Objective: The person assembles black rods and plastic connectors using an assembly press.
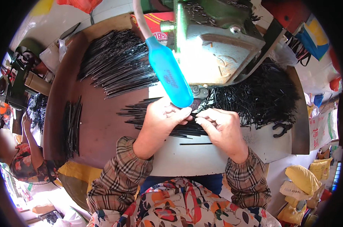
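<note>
My left hand [158, 123] and my right hand [222, 128] meet in front of the machine head, their fingertips pinched on a small black piece [194, 115]. It looks like the end of a thin black strip, mostly hidden by the fingers. Beneath and beside my left hand lies a loose bunch of thin black strips [135, 112], fanning out to the left. One separate black strip [196, 144] rests on the pale work surface [186, 159] in front of the hands. Plaid sleeves cover both forearms.
A green-grey machine [220, 49] stands ahead, with a bright light and a blue paddle-shaped lamp [169, 72]. Piles of black strips lie back left [114, 64] and right [262, 94]. Black-handled pliers [282, 129] lie at right. Another person [27, 159] is at far left.
</note>
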Demonstrator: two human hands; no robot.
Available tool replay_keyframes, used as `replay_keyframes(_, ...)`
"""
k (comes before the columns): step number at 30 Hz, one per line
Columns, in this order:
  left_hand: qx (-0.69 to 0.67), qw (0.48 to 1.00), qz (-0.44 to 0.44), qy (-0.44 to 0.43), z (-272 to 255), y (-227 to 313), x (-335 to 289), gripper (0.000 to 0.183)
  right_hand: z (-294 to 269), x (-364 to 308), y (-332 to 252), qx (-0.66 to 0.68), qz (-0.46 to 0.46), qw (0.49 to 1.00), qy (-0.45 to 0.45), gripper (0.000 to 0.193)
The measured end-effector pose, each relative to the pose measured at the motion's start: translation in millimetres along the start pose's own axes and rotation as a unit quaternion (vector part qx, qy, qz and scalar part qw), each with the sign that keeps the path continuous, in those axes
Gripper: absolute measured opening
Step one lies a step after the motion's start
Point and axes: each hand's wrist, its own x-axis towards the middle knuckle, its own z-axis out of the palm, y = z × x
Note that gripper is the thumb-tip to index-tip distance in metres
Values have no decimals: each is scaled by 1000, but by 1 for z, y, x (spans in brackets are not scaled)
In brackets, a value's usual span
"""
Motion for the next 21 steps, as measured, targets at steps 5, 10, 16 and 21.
replay_keyframes(5,1,998,43,50,10,-4,-2,12,9,-6,2,163,114,979,-35,18)
replay_keyframes(10,250,943,192,109,9,-13,-1,13,1,-11,9,208,150,967,7,17)
replay_keyframes(16,118,990,72,9,19,-16,5,12,24,-10,11,225,76,962,132,10)
replay_keyframes(21,101,991,88,11,11,-28,15,14,11,7,14,57,12,998,34,7)
